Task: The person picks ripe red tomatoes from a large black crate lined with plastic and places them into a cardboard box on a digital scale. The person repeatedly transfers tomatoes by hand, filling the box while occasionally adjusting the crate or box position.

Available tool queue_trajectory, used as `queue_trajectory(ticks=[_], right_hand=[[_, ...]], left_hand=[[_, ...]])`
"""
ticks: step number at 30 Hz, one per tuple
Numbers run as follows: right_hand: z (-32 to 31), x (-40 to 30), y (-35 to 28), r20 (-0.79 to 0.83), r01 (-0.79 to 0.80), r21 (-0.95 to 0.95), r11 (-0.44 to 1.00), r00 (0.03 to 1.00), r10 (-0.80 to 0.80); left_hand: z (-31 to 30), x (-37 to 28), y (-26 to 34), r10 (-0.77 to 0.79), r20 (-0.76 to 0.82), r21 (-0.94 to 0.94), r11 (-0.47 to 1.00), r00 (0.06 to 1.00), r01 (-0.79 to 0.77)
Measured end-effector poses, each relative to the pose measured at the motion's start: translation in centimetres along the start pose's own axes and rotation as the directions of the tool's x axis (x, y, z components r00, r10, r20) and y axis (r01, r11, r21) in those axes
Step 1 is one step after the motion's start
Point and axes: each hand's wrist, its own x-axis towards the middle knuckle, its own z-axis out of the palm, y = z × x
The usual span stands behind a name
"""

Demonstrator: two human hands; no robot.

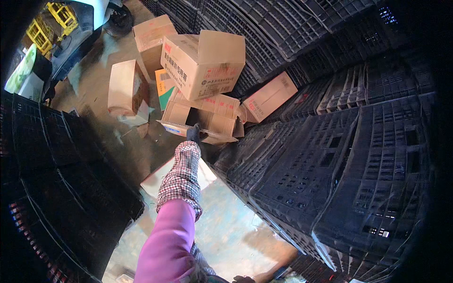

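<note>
My left hand (194, 133), in a dark glove below a checked sleeve cover and a pink sleeve, grips the near edge of an open cardboard box (221, 122). This box lies tilted, its opening towards me. A large printed cardboard box (219, 79) with a raised flap rests above and against it. Behind these, at the left, is another carton (155, 35); a yellow and green box (164, 88) shows between them. To the right a closed carton (270, 97) leans against crates. At the bottom edge, dark-gloved fingers, seemingly my right hand (243, 279), are barely in view; their grip is unclear.
Tall stacks of black plastic crates (300, 169) stand at the right and behind the boxes, with more dark crates (70, 177) at the left. A brown carton (122, 88) stands on the floor at the left. A white panel (207, 175) lies under my forearm. A vehicle wheel (118, 19) is at the upper left.
</note>
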Motion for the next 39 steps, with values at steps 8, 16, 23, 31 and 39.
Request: queue_trajectory(ticks=[8,16,23,31,39], right_hand=[[5.0,-1.0,-4.3,0.077,0.083,-0.365,0.927,0.995,-0.059],[15.3,-5.7,-13.9,0.541,0.484,-0.840,0.245,0.779,0.317],[29.8,-8.7,-12.0,0.841,0.649,-0.519,0.557,0.269,0.470],[25.1,-5.6,-2.2,0.160,0.683,-0.093,-0.725,0.729,0.666],[7.7,-8.6,6.5,0.118,0.608,0.571,-0.551,0.604,0.788]], left_hand=[[-2.8,-12.9,5.0,0.418,0.246,0.703,0.544,0.875,-0.458],[-9.4,-36.6,6.8,0.657,0.228,0.749,0.353,0.719,-0.560],[-6.3,-60.2,3.9,0.816,0.132,0.683,0.337,0.563,-0.648],[-11.0,-74.2,-10.1,0.874,-0.006,0.747,0.326,0.486,-0.579],[-29.0,-81.6,-30.0,0.484,-0.772,0.176,0.786,0.412,-0.593]])
